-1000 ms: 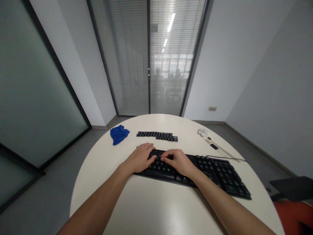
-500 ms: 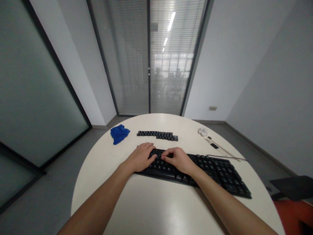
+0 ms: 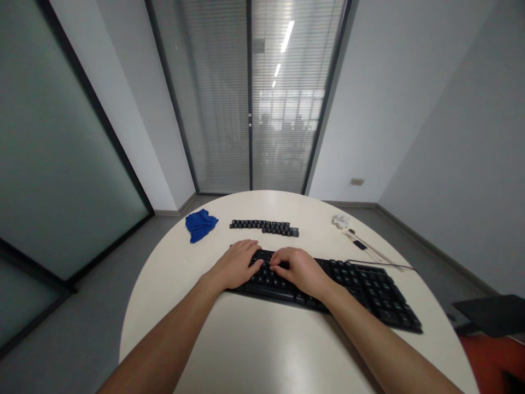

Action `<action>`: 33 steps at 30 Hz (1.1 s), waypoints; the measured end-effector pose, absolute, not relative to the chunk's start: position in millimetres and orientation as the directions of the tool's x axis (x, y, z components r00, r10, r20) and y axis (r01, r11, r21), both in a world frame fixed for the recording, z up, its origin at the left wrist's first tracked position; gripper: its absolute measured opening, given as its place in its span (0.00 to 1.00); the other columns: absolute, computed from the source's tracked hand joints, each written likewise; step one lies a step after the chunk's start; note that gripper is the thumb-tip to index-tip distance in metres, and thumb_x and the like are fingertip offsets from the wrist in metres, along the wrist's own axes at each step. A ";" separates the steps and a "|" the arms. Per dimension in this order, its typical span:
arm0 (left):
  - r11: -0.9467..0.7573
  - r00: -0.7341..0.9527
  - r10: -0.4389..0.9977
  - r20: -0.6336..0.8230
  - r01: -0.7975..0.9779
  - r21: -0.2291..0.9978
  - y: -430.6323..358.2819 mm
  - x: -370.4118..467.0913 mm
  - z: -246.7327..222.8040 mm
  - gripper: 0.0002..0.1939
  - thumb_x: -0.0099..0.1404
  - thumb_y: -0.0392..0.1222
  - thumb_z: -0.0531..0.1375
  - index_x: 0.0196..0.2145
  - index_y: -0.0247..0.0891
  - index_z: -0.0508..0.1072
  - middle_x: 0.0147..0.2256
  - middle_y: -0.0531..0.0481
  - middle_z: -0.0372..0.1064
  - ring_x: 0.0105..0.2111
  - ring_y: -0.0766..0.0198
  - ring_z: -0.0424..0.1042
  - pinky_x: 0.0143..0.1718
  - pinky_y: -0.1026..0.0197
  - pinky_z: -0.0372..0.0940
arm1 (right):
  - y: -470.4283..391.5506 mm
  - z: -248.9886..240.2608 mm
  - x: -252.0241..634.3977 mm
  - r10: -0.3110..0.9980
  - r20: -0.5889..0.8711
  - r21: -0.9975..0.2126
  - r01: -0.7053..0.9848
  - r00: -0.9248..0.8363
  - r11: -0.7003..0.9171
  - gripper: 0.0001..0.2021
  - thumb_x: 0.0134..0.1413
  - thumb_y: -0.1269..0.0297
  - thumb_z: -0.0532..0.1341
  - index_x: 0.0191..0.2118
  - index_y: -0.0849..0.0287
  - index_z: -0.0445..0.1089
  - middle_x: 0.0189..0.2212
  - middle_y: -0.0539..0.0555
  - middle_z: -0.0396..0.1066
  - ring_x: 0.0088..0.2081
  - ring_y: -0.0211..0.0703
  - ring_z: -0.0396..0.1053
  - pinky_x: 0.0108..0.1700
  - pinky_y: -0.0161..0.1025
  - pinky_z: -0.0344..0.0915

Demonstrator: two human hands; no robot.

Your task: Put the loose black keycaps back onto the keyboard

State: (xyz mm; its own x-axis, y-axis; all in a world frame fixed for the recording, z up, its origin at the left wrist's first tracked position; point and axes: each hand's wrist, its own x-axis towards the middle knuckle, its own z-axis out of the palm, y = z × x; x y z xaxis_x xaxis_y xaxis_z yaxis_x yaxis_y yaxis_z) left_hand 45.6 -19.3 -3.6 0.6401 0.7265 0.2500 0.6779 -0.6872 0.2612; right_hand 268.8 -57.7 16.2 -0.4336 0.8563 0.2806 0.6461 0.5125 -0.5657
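A black keyboard [image 3: 379,293] lies slantwise on the white round table, with bare dark patches in its upper left part. My left hand [image 3: 235,264] grips its left end, the fingers reaching over the far edge and the thumb on the keys. Over the keys just right of that thumb, my right hand [image 3: 298,267] has its thumb and index finger pinched together. What is between these fingertips, if anything, is too small to make out. Beyond the keyboard, several loose black keycaps [image 3: 264,225] stand in two staggered rows.
A crumpled blue cloth [image 3: 200,225] lies at the table's far left. Toward the right edge are a crumpled clear plastic piece [image 3: 340,221], thin pale sticks [image 3: 379,251], a small black item [image 3: 360,245] and the keyboard's cable [image 3: 394,265]. A red-and-black chair [image 3: 488,350] stands beside the table [image 3: 254,350].
My right hand has shifted very slightly to the left over the keys, its fingers still pinched. My left hand and the loose keycaps are where they were.
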 end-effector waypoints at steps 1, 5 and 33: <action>-0.686 0.640 0.727 0.249 0.679 0.261 -19.2 45.5 -3.8 0.19 0.72 0.49 0.52 0.55 0.38 0.68 0.60 0.41 0.64 0.62 0.51 0.61 0.64 0.46 0.55 | -58.1 16.6 269.0 0.854 0.285 -0.554 0.652 -0.435 0.517 0.05 0.56 0.70 0.63 0.34 0.56 0.78 0.39 0.53 0.78 0.42 0.47 0.74 0.48 0.41 0.67; -0.682 0.635 0.732 0.248 0.683 0.262 -18.7 45.1 -5.0 0.19 0.72 0.49 0.52 0.55 0.38 0.68 0.61 0.41 0.64 0.62 0.50 0.61 0.64 0.46 0.55 | -59.2 15.8 267.7 0.863 0.282 -0.551 0.666 -0.420 0.504 0.05 0.56 0.70 0.63 0.34 0.56 0.77 0.37 0.53 0.78 0.40 0.46 0.74 0.46 0.40 0.67; -0.670 0.635 0.742 0.213 0.700 0.249 -17.8 45.0 -6.4 0.27 0.74 0.55 0.49 0.62 0.36 0.63 0.62 0.40 0.63 0.62 0.50 0.60 0.64 0.47 0.53 | -84.3 29.7 261.3 0.846 0.182 -0.315 0.785 -0.502 0.533 0.14 0.65 0.62 0.57 0.46 0.59 0.78 0.43 0.57 0.78 0.46 0.50 0.74 0.51 0.43 0.67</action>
